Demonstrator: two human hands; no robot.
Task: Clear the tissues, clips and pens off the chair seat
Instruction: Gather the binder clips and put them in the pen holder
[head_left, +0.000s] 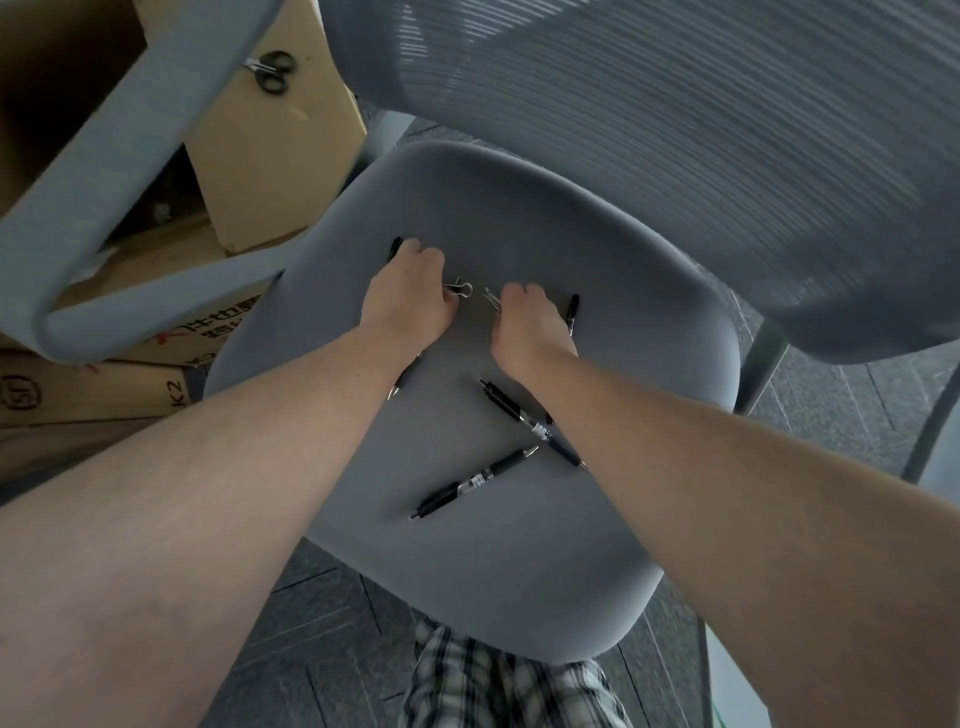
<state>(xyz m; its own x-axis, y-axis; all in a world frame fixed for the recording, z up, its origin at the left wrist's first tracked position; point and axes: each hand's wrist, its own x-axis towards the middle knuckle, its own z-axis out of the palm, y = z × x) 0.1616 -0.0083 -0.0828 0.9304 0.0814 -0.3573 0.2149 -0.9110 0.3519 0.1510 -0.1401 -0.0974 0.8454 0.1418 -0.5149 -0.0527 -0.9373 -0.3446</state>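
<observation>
On the grey chair seat (597, 249) my left hand (410, 296) is closed around a binder clip (461, 289) whose wire handles stick out to the right. My right hand (527, 322) is closed on a second clip (491, 298), its wire ends showing at the left of the fingers. A black pen (572, 310) lies just right of my right hand. Two more black pens (514, 408) (474, 482) lie nearer the seat's front. Another pen (396, 248) peeks out beyond my left hand, and a pen end (398, 387) shows under my left wrist. No tissues show.
Cardboard boxes (270, 156) are stacked left of the chair, with black scissors (274, 71) on one. The grey armrest (119, 171) loops at left and the mesh backrest (701, 130) rises at top right. Dark carpet tiles lie below, with my checked shorts (498, 680) at the bottom.
</observation>
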